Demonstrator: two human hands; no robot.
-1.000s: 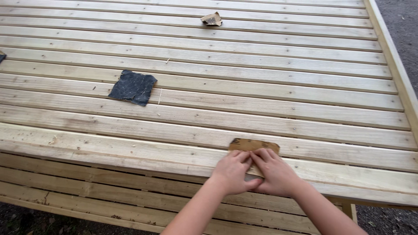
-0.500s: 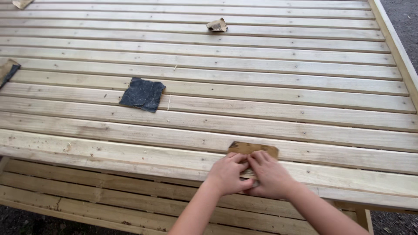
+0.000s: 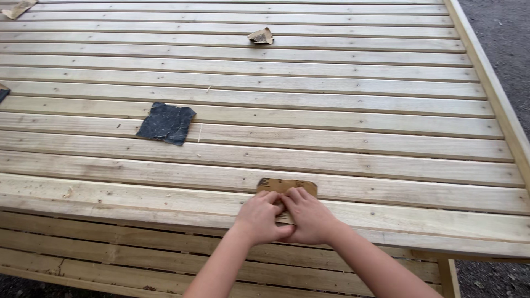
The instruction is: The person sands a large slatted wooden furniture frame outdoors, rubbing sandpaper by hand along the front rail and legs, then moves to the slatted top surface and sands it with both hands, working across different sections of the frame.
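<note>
A brown sheet of sandpaper (image 3: pixel 287 185) lies flat, paper side up, on the nearest plank of a large slatted wooden panel (image 3: pixel 342 138). My left hand (image 3: pixel 260 216) and my right hand (image 3: pixel 307 216) sit side by side on its near half, fingers bent and pressing the sheet down onto the wood. Only the far edge of the sheet shows beyond my fingertips.
A dark square of sandpaper (image 3: pixel 165 122) lies grit side up on the planks to the left. A crumpled brown piece (image 3: pixel 260 37) rests near the far middle, another scrap (image 3: pixel 17 8) at the far left corner. Dark ground (image 3: pixel 505 38) borders the right edge; lower slats (image 3: pixel 110 248) run beneath.
My two hands and the brown sheet stay on the near plank, shifted only slightly. The view has tilted, bringing more of the panel's left side and far corner into sight.
</note>
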